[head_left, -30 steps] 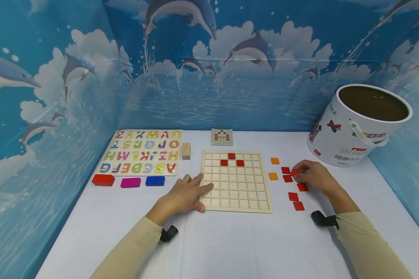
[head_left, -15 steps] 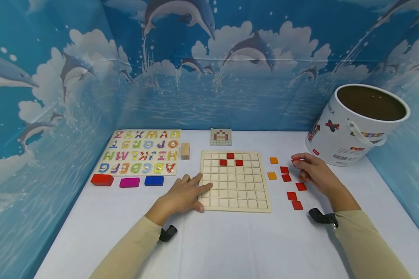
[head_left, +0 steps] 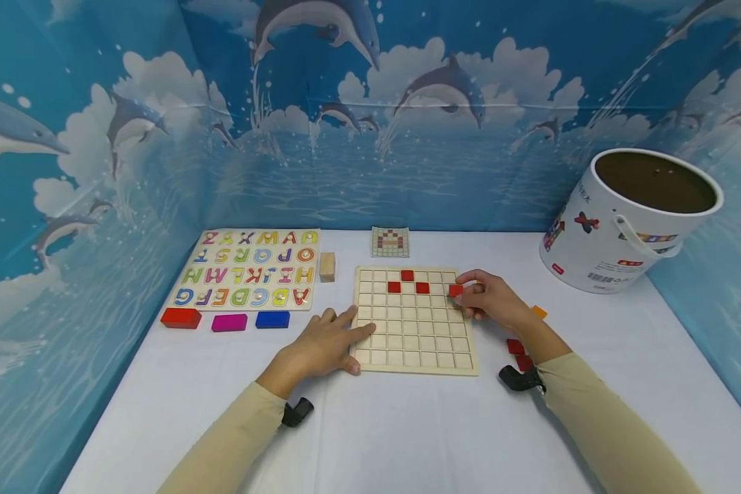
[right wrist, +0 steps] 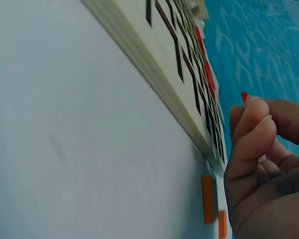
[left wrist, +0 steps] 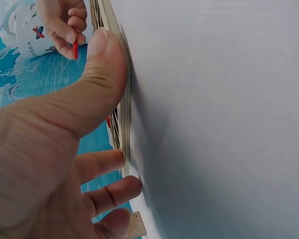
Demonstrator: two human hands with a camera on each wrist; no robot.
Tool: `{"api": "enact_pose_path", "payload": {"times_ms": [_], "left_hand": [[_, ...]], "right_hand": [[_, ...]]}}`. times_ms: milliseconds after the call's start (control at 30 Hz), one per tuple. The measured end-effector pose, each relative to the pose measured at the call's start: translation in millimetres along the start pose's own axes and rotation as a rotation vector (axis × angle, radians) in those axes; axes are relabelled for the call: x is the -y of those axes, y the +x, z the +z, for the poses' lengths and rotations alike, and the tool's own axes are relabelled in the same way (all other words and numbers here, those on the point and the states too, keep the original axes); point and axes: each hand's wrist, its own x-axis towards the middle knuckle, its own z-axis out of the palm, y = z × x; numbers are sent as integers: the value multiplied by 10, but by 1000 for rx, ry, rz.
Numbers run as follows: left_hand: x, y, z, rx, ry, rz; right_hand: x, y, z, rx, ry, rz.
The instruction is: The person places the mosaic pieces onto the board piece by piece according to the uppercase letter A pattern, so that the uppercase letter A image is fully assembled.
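A wooden grid board (head_left: 407, 346) lies mid-table, with red square tiles (head_left: 422, 288) in its upper cells. My left hand (head_left: 324, 346) rests at the board's left edge, index fingertip on the grid. Its thumb (left wrist: 107, 57) lies along the board's near edge in the left wrist view, and the fingers are extended. Between thumb and index finger, my right hand (head_left: 494, 300) pinches a red tile (head_left: 455, 291), which overlaps the board's upper right cells. The right wrist view shows just a corner of that red tile (right wrist: 244, 96) above the fingertips.
Loose red tiles (head_left: 516, 346) and an orange tile (head_left: 539, 312) lie under and beside my right forearm. A small pattern card (head_left: 390, 243) sits behind the board. Leftward are an alphabet board (head_left: 256, 278), a wooden block (head_left: 327, 267) and coloured blocks (head_left: 229, 323). A white bucket (head_left: 617, 240) stands back right.
My right hand has picked up a red tile from the loose ones on the right and carried it left to the board's upper right. The left hand has stayed in place.
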Motion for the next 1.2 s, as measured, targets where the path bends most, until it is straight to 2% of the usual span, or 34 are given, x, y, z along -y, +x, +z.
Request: {"api": "enact_pose_path", "payload": {"times_ms": [167,367,500,667,800,900,1000,1200], "left_hand": [[-3,-3,-4,-3,0,3],[-5,4,-6,-6,-7,6],[-2,9,-1,-3,-8,0],[-8,7,-7,-2,-8,-2],[-11,-8,-17,-3,-18,1],[-16,-7,-21,-8,-23,8],[-13,-10,-18,-5,-18,0],[-2,-8,-4,-1,-25,-4]], "right_hand": [[66,104,168,39,-125,-18],[91,140,252,-9,-365,-53],[95,144,284,-22,-419,-41],[88,153,288,-28,-437,-30],[96,145,198,-9,-412,-21],[104,82,17,-38,-378,-7],[81,-26,-209,-100,-309,25],[-108,-223,-597,-190,-223,129]]}}
